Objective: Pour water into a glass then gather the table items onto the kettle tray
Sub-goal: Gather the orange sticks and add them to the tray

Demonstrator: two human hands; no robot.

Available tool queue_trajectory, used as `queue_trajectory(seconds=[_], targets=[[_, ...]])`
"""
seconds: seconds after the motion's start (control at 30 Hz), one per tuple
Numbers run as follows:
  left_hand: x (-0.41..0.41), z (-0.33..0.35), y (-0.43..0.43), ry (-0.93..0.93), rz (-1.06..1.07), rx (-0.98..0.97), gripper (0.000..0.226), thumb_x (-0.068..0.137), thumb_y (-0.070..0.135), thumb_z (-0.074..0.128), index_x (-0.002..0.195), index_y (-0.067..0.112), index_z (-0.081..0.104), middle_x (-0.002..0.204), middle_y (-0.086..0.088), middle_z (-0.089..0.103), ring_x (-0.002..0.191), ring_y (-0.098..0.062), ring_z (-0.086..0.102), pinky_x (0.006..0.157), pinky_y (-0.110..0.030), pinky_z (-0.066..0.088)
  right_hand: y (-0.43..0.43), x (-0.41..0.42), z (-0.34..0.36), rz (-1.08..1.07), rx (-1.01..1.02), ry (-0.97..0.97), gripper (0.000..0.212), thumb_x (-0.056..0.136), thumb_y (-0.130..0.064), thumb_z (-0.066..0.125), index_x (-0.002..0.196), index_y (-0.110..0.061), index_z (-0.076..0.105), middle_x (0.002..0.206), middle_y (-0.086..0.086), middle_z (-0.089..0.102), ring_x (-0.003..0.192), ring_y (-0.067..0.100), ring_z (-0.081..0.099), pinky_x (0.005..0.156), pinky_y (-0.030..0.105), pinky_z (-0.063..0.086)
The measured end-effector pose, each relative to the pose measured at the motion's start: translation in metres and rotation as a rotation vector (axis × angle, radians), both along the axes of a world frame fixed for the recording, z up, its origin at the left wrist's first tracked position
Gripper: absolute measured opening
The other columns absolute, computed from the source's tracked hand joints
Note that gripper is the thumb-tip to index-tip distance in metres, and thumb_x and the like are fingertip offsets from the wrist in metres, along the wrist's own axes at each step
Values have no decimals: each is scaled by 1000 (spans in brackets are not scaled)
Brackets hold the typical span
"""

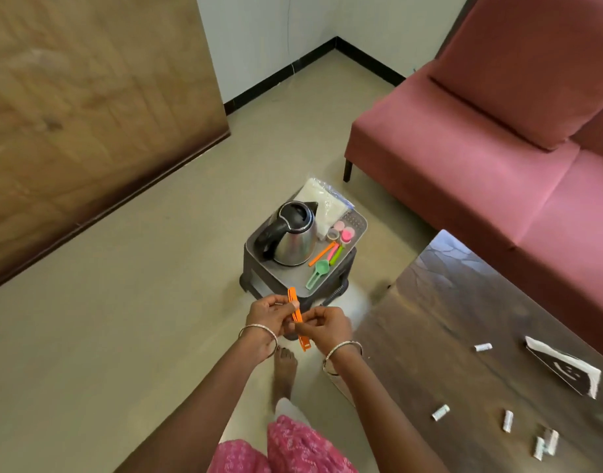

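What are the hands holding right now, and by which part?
A long orange clip, held by both hands: the left hand pinches its upper part, the right hand its middle; both ends stick out free.

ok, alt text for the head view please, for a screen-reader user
A person's left hand and right hand pinch an orange plastic clip between them, in front of a grey tray holding a steel kettle, a white bag and coloured scoops. To the right, a dark wooden table carries small white rolls.
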State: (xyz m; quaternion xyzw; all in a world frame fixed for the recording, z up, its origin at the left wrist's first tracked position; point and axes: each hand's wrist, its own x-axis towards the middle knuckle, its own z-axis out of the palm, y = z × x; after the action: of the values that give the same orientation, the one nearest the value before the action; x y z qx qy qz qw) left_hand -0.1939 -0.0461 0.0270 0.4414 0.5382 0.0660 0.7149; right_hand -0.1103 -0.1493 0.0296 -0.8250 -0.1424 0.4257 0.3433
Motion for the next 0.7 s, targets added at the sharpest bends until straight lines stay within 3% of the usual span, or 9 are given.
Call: queue_trajectory(seconds=[0.1,0.23,0.37,0.47,0.57,0.7], targets=[[25,-13,22,48,-68,-12,11,85,8,69,94,4,65,71,-11,65,60,-20,58,73,-42,57,25,23,-12,-24,-80,-28,16,72,-32,82,62,-27,71,61,-7,70,59,5,63,58,23,50],[53,-24,49,67,-116,-69,9,87,10,67,95,6,65,74,-11,67,54,-14,59,58,-30,55,49,56,-27,-59,-158,-21,18,71,-29,81,58,-25,69,62,-2,71,62,12,64,68,30,55],[65,-40,73,121,-88,-48,2,89,6,61,89,6,64,73,-11,61,54,-16,50,52,-27,47,63,94,-40,-10,-250,-160,20,72,-23,76,58,-27,64,64,-2,69,73,19,69,70,31,56],[65,-55,87,172,-85,-82,6,90,3,59,85,6,62,68,-12,59,50,-16,48,43,-21,41,71,124,-51,160,-357,-296,5,80,-24,69,75,-24,70,79,1,72,82,25,68,73,33,56],[60,-71,96,217,-87,-141,8,90,1,58,84,5,61,67,-12,57,46,-15,46,42,-20,39,78,148,-70,418,-476,-546,17,87,-18,59,98,-19,71,98,7,70,101,32,63,77,35,51],[53,-88,103,266,-120,-151,8,90,2,58,84,5,62,66,-11,59,44,-14,47,45,-21,43,93,169,-97,798,-494,-806,19,92,-13,55,108,-17,65,110,6,66,116,31,51,81,38,45]])
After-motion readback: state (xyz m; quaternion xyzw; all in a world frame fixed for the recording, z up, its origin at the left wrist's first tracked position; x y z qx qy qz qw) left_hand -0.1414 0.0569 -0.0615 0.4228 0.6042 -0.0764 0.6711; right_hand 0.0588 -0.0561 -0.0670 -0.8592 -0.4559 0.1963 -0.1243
